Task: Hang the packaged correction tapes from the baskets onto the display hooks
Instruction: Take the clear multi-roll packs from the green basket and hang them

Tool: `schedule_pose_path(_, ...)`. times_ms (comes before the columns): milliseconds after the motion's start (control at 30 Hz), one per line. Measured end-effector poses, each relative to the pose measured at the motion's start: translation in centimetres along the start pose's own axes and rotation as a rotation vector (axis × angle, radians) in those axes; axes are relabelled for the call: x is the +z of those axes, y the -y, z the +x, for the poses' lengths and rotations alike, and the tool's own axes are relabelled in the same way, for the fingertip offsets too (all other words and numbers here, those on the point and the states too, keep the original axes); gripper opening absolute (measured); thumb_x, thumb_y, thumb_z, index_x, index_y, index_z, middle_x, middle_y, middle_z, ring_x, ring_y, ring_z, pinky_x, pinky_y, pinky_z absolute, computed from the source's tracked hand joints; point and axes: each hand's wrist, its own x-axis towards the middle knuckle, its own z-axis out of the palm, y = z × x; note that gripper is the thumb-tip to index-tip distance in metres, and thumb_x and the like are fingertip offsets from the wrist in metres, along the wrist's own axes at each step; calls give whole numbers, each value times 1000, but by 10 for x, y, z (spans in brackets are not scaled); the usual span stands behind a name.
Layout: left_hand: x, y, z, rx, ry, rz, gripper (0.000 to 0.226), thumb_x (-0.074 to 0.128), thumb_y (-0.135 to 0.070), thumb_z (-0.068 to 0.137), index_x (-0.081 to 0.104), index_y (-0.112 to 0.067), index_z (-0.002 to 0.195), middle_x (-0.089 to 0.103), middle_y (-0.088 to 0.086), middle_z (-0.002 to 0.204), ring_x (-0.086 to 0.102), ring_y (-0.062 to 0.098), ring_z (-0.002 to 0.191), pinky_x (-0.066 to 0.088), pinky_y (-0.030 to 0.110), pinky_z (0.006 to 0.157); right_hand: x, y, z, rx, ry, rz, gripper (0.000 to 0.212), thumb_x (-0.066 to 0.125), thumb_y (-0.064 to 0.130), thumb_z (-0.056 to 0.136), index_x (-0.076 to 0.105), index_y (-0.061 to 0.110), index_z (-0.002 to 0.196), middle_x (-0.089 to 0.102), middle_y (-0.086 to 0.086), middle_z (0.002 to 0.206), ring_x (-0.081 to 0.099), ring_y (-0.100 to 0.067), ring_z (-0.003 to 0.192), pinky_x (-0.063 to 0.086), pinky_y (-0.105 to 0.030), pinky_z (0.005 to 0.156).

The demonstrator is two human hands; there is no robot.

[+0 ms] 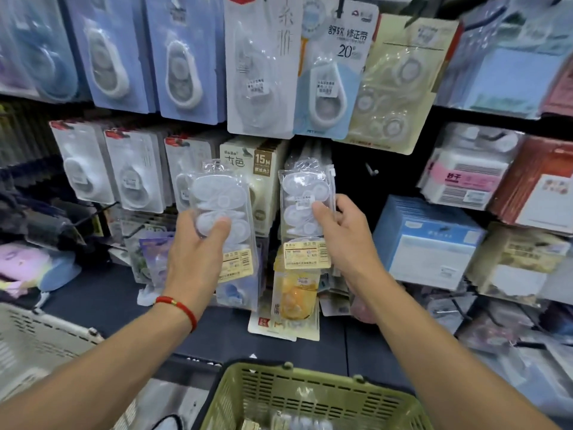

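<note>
1. Far left of the green basket (313, 395), a grey-white basket (37, 339) sits low at the edge.
2. Above and left of the green basket, my left hand (198, 246) is curled round a clear pack of correction tapes (221, 225), thumb across its front, held upright before the display.
3. Straight above the green basket, my right hand (344, 234) pinches a second clear pack (305, 212), thumb on its white sticker, its top up by the hanging rows.
4. Above and right of the green basket, a bare hook (372, 170) pokes out of the dark gap.
</note>
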Motion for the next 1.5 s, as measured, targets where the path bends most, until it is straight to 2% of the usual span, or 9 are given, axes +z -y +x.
schedule_pose_path(233, 2, 3, 6, -3, -2, -27, 26, 61, -56, 82, 57, -40, 103, 69, -9, 109, 67, 19, 108, 54, 58, 100, 2, -7, 7, 43, -67, -3, 38, 60, 40, 104, 53, 6, 87, 42, 4, 62, 35, -11, 55, 31, -34, 54)
schedule_pose_path(367, 2, 2, 6, 6, -14, -53, 25, 62, -56, 83, 57, -41, 103, 70, -11, 107, 68, 16, 106, 55, 52, 100, 0, -9, 6, 28, -162, -259, 29, 60, 42, 103, 60, 22, 124, 65, 10, 105, 64, -7, 90, 53, -32, 81)
schedule_pose_path(500, 4, 6, 3, 28, 24, -44, 20, 68, -54, 91, 58, -45, 106, 72, -17, 106, 68, 6, 105, 54, 37, 92, 3, -1, 1, -66, 62, -297, 12, 63, 41, 100, 66, 35, 110, 68, 17, 103, 63, 1, 91, 49, -15, 77)
schedule_pose_path(600, 7, 6, -3, 39, 87, -22, 23, 71, -52, 93, 59, -44, 110, 73, -22, 105, 68, -4, 98, 50, 22, 81, 18, 5, -10, -44, 348, -231, 22, 66, 54, 95, 68, 35, 106, 72, 14, 98, 68, -7, 86, 61, -33, 77)
schedule_pose_path(733, 13, 1, -10, 29, 144, -63, 47, 77, -54, 79, 60, -31, 117, 75, -20, 107, 72, -2, 94, 56, 15, 75, 26, 7, -17, -66, 358, -214, 40, 65, 56, 94, 68, 18, 105, 75, -4, 100, 72, -26, 92, 59, -56, 80)
schedule_pose_path(900, 18, -1, -16, -20, 160, -119, 53, 80, -51, 74, 61, -24, 115, 79, -5, 106, 78, 17, 95, 64, 40, 80, 17, 3, -15, -45, 360, -178, 21, 67, 39, 99, 71, 20, 107, 78, 0, 102, 75, -19, 96, 60, -51, 89)
schedule_pose_path(1100, 28, 6, -13, -66, 157, -134, 15, 67, -30, 101, 61, -36, 114, 77, -8, 112, 73, 9, 103, 55, 32, 85, -6, -6, -16, -20, 125, -108, 27, 57, 38, 98, 50, 14, 88, 60, 10, 77, 58, -15, 71, 53, -51, 70)
schedule_pose_path(1300, 41, 11, -16, -49, 186, -70, 20, 61, -13, 103, 60, -31, 111, 75, -4, 106, 72, 4, 93, 51, 16, 69, -41, -16, -18, 33, -274, -55, 21, 47, 29, 94, 37, 18, 80, 37, 4, 74, 32, -7, 61, 30, -40, 63)
schedule_pose_path(1500, 51, 8, -20, -32, 177, -70, 23, 60, -10, 103, 60, -31, 112, 74, -4, 105, 69, -11, 81, 50, 8, 62, -59, -27, -20, 93, -315, -45, 25, 51, 17, 101, 40, 12, 79, 40, 0, 73, 36, -11, 64, 31, -36, 60)
